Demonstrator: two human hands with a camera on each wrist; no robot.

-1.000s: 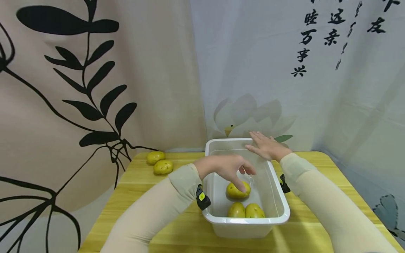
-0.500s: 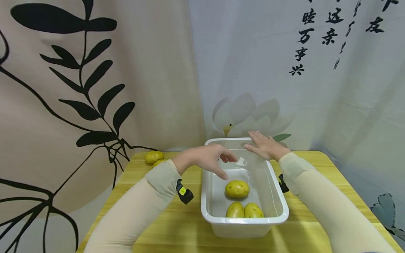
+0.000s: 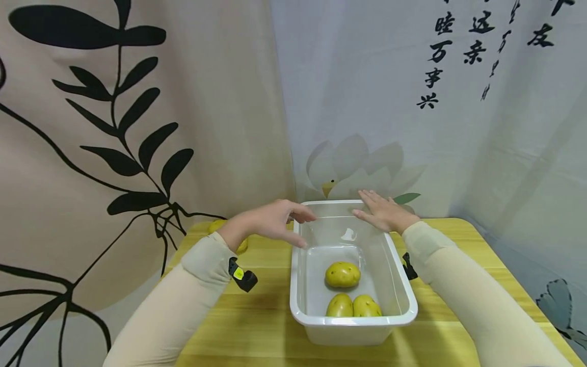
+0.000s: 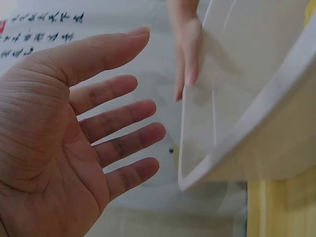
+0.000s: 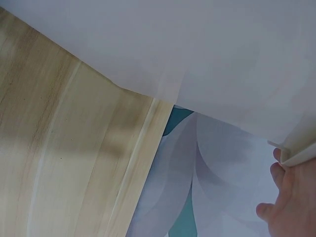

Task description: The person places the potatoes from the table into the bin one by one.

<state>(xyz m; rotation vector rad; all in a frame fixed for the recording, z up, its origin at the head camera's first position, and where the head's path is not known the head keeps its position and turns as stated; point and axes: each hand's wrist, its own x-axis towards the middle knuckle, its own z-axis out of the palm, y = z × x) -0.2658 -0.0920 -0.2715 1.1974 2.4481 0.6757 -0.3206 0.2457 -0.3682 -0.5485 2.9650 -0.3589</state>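
Note:
My left hand [image 3: 277,221] hovers over the left rim of a white plastic bin [image 3: 353,321], its fingers spread and nothing in the grasp. The left wrist view shows the same bare palm [image 4: 59,163] facing the camera. Across the bin, my right hand [image 3: 382,211] rests on the far right rim with straight fingers. Inside the bin lie three yellow potatoes: one alone [image 3: 343,274], and a pair near the front wall, the left potato [image 3: 340,305] beside the right potato [image 3: 367,306].
Two more potatoes sit at the table's back left, a rear potato [image 3: 216,226] and a front potato [image 3: 242,246], both partly hidden by my left wrist. The wooden table [image 3: 257,326] ends at a printed curtain [image 3: 238,112] behind the bin.
My left hand has moved left and up, from over the potatoes inside the bin to its left rim, staying bare. The right hand has kept its place on the rim.

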